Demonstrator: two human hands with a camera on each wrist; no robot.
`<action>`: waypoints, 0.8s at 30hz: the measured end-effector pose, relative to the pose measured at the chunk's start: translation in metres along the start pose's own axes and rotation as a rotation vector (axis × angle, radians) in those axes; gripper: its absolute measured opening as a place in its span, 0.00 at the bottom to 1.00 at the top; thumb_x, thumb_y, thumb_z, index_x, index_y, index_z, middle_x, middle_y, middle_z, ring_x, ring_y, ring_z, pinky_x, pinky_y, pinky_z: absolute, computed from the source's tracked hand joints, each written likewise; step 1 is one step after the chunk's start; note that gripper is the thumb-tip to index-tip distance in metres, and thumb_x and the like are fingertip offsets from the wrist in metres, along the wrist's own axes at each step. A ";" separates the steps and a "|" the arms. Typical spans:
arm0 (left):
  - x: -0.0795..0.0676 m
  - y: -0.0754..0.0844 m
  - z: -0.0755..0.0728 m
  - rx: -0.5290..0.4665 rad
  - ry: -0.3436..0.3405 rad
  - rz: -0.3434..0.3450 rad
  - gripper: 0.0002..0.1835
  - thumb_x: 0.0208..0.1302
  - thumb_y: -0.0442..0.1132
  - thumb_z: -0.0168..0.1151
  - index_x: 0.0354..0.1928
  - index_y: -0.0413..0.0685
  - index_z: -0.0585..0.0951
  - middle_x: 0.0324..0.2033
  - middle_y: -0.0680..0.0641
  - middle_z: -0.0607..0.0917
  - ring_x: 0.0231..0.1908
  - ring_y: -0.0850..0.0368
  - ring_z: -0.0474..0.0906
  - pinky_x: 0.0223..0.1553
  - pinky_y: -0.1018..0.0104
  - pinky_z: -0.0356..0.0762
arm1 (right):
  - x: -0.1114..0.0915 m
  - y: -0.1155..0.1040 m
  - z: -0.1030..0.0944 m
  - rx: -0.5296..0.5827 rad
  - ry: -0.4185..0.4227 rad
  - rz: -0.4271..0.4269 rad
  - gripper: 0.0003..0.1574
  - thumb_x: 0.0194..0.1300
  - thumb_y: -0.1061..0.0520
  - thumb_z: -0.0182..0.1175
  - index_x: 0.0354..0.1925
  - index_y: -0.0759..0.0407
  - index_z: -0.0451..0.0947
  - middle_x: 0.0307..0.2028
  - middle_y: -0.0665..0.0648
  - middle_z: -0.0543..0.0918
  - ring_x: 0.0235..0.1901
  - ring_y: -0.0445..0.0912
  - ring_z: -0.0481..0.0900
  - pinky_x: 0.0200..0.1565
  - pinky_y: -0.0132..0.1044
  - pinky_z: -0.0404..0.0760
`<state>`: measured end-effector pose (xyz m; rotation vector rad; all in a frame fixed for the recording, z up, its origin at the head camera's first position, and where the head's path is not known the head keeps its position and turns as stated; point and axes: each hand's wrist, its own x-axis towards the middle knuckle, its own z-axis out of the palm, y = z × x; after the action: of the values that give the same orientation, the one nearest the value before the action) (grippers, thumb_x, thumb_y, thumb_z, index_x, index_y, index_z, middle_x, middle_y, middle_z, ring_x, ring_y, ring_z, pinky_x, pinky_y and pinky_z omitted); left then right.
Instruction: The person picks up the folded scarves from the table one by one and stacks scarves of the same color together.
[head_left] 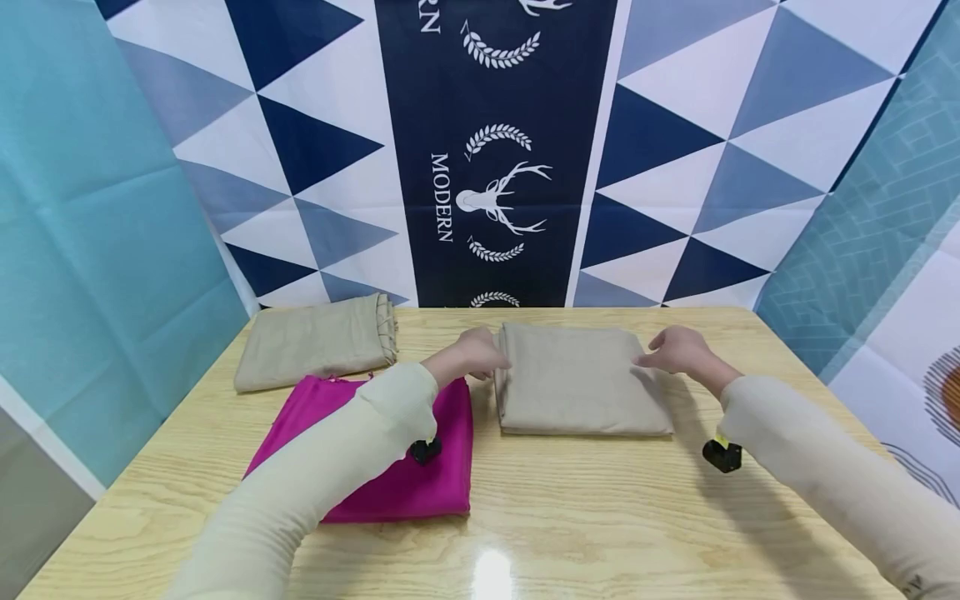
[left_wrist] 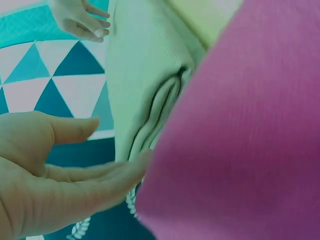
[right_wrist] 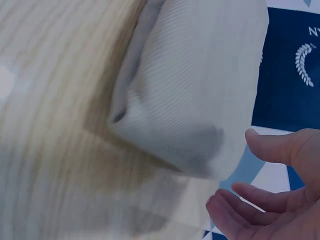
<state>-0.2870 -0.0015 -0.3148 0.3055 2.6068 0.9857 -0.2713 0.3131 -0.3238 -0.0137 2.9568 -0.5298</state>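
Note:
A folded beige cloth (head_left: 577, 379) lies flat right of centre on the table. At its left edge is my left hand (head_left: 478, 352); the left wrist view shows that hand (left_wrist: 65, 175) with thumb and fingers spread apart, fingertips close to the cloth's layered folds (left_wrist: 155, 110). Whether they touch is hard to tell. By the opposite edge, my right hand (head_left: 678, 350) hovers with thumb and fingers apart. Seen from the right wrist, this hand (right_wrist: 270, 185) has bent, loose fingers near a corner of the beige cloth (right_wrist: 200, 90), holding nothing. My left forearm passes above a folded magenta cloth (head_left: 405, 483).
A second folded beige cloth (head_left: 315, 342), with a frayed edge, lies at the back left, touching or nearly touching the magenta one. The wooden table (head_left: 585, 517) ends at a patterned backdrop (head_left: 487, 167). Teal sheets (head_left: 97, 208) hang at both sides.

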 end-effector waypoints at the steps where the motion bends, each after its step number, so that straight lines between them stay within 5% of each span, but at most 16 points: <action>1: 0.000 -0.001 -0.004 0.052 0.002 0.044 0.20 0.59 0.36 0.61 0.13 0.51 0.64 0.12 0.55 0.68 0.17 0.63 0.69 0.35 0.67 0.84 | 0.001 -0.003 0.000 -0.034 0.014 -0.017 0.37 0.62 0.46 0.61 0.54 0.79 0.72 0.53 0.76 0.77 0.46 0.64 0.80 0.49 0.52 0.80; 4: 0.001 -0.006 -0.015 0.186 0.037 0.150 0.23 0.60 0.38 0.60 0.10 0.51 0.62 0.10 0.57 0.62 0.16 0.64 0.59 0.22 0.75 0.68 | 0.005 -0.012 0.002 -0.078 0.048 -0.071 0.36 0.61 0.48 0.62 0.53 0.79 0.73 0.50 0.75 0.79 0.49 0.67 0.77 0.50 0.54 0.78; 7: 0.000 -0.012 -0.029 0.280 0.120 0.184 0.16 0.61 0.40 0.60 0.16 0.43 0.76 0.16 0.54 0.75 0.20 0.64 0.64 0.24 0.75 0.63 | 0.008 -0.022 0.005 -0.080 0.062 -0.117 0.35 0.61 0.49 0.63 0.52 0.78 0.73 0.47 0.74 0.80 0.48 0.65 0.78 0.49 0.54 0.78; 11: -0.002 -0.023 -0.055 0.261 0.214 0.139 0.15 0.62 0.41 0.60 0.21 0.40 0.80 0.19 0.51 0.79 0.21 0.63 0.67 0.26 0.73 0.67 | 0.010 -0.034 0.010 -0.052 0.058 -0.177 0.34 0.59 0.50 0.65 0.53 0.76 0.73 0.48 0.74 0.80 0.49 0.64 0.78 0.52 0.55 0.77; 13: 0.000 -0.032 -0.069 0.266 0.231 0.117 0.22 0.62 0.41 0.58 0.11 0.45 0.70 0.11 0.55 0.67 0.15 0.63 0.58 0.21 0.72 0.60 | 0.010 -0.039 0.012 -0.040 0.050 -0.218 0.34 0.58 0.50 0.66 0.52 0.76 0.73 0.48 0.74 0.80 0.49 0.64 0.79 0.53 0.55 0.77; 16: 0.004 -0.049 -0.092 0.341 0.241 0.089 0.26 0.62 0.39 0.56 0.08 0.52 0.58 0.09 0.57 0.55 0.15 0.63 0.50 0.22 0.71 0.57 | 0.011 -0.046 0.015 -0.030 0.046 -0.274 0.33 0.56 0.51 0.68 0.50 0.75 0.74 0.47 0.73 0.81 0.48 0.64 0.79 0.53 0.54 0.77; 24: 0.006 -0.106 -0.136 0.575 0.182 -0.088 0.15 0.60 0.36 0.50 0.17 0.47 0.63 0.19 0.49 0.65 0.25 0.55 0.64 0.30 0.65 0.66 | 0.015 -0.060 0.019 -0.037 0.011 -0.338 0.32 0.53 0.53 0.70 0.49 0.74 0.75 0.47 0.72 0.82 0.48 0.63 0.79 0.55 0.53 0.77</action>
<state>-0.3527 -0.1591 -0.2919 0.2389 2.9982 0.2222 -0.2840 0.2496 -0.3226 -0.5235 2.9877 -0.5140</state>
